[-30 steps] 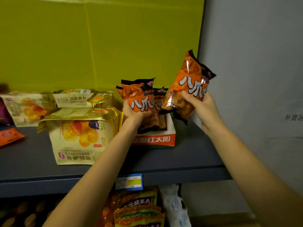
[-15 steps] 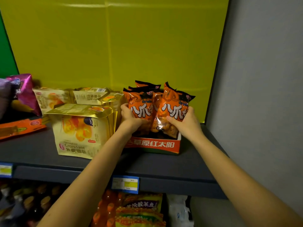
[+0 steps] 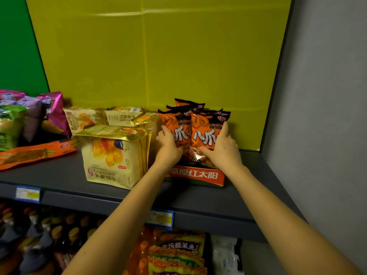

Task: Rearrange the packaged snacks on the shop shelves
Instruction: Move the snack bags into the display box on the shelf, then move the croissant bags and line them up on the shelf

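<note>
Several orange snack packets stand upright in a red display box [image 3: 195, 174] on the grey shelf [image 3: 198, 197]. My left hand [image 3: 167, 145] grips the left front orange packet [image 3: 174, 127] by its left edge. My right hand [image 3: 223, 148] grips the right front orange packet [image 3: 206, 132], thumb across its lower front and fingers round its right side. Both packets stand side by side, touching. More orange packets [image 3: 188, 104] show behind them.
Gold croissant bags [image 3: 113, 155] stand just left of the box. A flat orange packet [image 3: 35, 153] and purple and green bags [image 3: 29, 114] lie further left. A grey wall [image 3: 321, 116] closes the right side. Price tags [image 3: 160, 219] and more packets [image 3: 178, 251] are below.
My right hand brought its orange packet down from mid-air into the box beside the left one. Both hands now press the two packets together. The view shifted left.
</note>
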